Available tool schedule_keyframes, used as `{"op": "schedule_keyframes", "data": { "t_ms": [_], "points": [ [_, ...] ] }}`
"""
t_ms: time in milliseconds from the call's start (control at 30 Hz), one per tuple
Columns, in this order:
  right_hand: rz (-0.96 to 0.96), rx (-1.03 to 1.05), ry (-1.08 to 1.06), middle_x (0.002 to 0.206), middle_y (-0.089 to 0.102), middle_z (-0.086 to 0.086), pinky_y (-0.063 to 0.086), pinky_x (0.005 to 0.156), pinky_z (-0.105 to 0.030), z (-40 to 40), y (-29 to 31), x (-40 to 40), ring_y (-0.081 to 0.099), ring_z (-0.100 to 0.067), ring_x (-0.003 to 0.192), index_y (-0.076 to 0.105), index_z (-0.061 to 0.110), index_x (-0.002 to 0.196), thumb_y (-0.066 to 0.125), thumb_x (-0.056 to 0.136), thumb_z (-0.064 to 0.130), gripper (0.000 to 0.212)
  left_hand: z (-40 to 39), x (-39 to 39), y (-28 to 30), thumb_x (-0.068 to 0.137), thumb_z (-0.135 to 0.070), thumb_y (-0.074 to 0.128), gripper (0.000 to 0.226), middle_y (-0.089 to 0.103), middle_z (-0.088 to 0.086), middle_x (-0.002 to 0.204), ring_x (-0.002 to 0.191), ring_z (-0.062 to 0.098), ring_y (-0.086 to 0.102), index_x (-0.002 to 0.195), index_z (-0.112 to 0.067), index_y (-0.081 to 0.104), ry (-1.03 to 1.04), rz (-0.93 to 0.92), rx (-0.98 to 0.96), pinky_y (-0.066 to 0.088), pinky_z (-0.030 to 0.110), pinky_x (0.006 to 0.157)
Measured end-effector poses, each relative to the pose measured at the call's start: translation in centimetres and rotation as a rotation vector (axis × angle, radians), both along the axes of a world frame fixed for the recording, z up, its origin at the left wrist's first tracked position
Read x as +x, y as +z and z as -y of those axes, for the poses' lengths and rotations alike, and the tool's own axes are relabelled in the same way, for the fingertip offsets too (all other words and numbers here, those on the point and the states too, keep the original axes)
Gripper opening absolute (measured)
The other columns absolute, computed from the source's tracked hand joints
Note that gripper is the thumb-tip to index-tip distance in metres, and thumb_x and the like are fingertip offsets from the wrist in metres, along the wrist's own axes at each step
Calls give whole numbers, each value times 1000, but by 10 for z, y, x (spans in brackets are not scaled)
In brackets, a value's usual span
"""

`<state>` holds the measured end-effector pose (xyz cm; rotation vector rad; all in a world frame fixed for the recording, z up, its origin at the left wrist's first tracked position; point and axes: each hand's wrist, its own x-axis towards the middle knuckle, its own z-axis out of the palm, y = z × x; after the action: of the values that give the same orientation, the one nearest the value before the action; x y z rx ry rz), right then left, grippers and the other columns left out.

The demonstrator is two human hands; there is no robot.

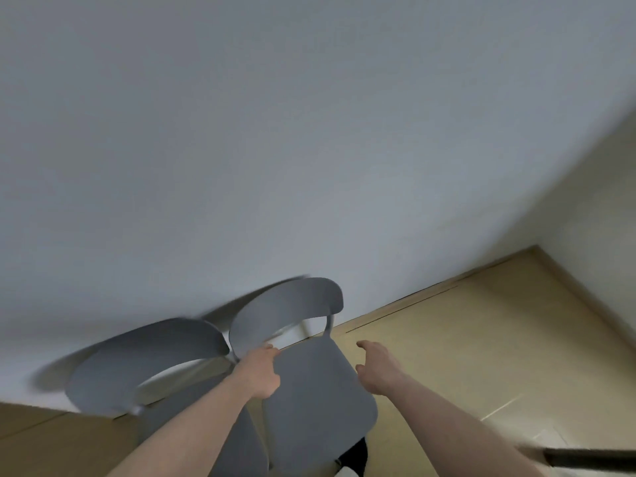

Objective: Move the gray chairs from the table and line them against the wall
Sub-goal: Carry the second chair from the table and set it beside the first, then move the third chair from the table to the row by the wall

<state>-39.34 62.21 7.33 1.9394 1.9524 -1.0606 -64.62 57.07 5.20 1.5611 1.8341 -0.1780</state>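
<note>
Two gray chairs sit w/ backs to the wall [275,132]. Left hand [260,371] grips the right chair [316,383] backrest; right hand [378,368] open, touching nothing, left chair [144,359] beside.

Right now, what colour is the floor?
Light tan wood floor, seen in the head view.

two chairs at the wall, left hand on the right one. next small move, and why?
Probably let go. The left hand grips the right chair by its backrest's lower edge; it stands beside the left chair, backrests near the wall. The right hand hovers open.
</note>
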Motion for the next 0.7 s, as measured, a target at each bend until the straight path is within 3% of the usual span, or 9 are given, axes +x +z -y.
{"op": "schedule_keyframes", "data": {
  "t_ms": [167,300,700],
  "points": [
    [-26,18,-29,153,34,4,38,109,-34,71,11,2,43,-20,135,35,22,148,51,92,18,59,46,12,2,86,-16,51,60,34,-2,154,142,16,33,145,-16,43,-100,34,-42,26,25,115],
    [-45,40,-81,151,38,4,37,111,-33,130,20,24,44,-19,134,38,21,147,54,92,21,57,70,42,8,87,-16,52,58,37,-4,151,138,18,39,144,-19,44,-214,25,-59,31,30,113],
    [-12,129,-514,150,39,2,34,112,-32,343,42,163,41,-21,136,37,25,147,54,94,25,55,179,224,35,87,-7,49,59,38,-3,149,132,22,41,144,-22,42,-618,-9,5,45,36,101]
  ]
}}
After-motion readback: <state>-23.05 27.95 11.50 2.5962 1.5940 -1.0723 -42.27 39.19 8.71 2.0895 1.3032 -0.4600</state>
